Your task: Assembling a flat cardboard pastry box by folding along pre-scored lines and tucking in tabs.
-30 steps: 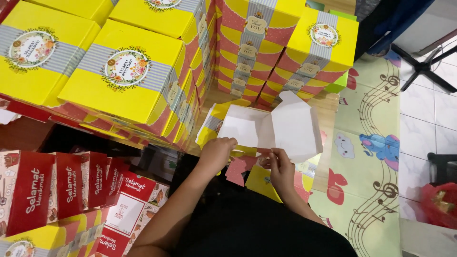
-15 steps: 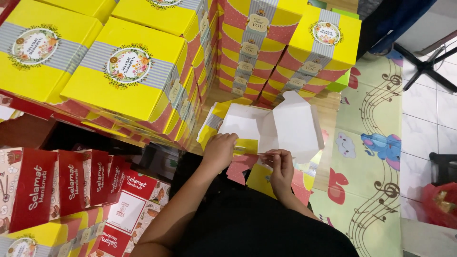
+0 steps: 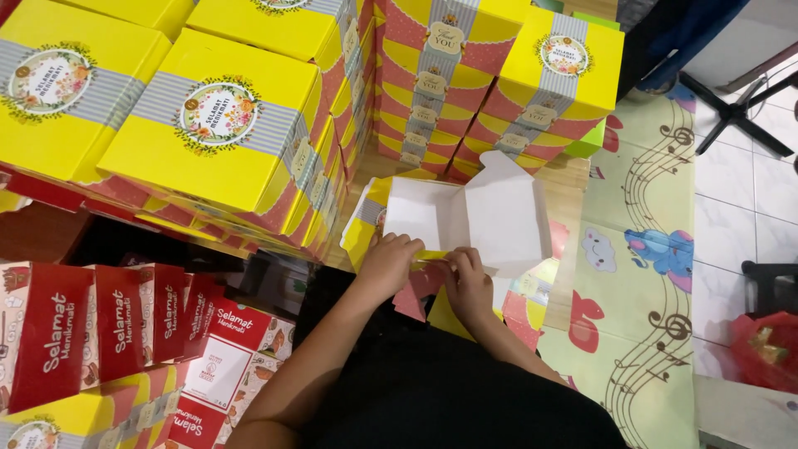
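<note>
The left hand (image 3: 389,264) presses down on the near edge of a half-folded cardboard box (image 3: 474,218), fingers curled over a yellow flap, while the right hand (image 3: 468,283) pinches the same flap just beside it; both hands are closed on the card, close together but not touching. The box lies on the floor in front of the person's lap, its white inside facing up and one panel standing tilted. This looks like the folding stage, with the near flap being creased or tucked. Finishing it would call for raising the side walls and locking the tabs. Beyond stand stacks of finished yellow boxes (image 3: 208,133), with red boxes (image 3: 100,324) at the left and a patterned play mat (image 3: 648,266) at the right.
</note>
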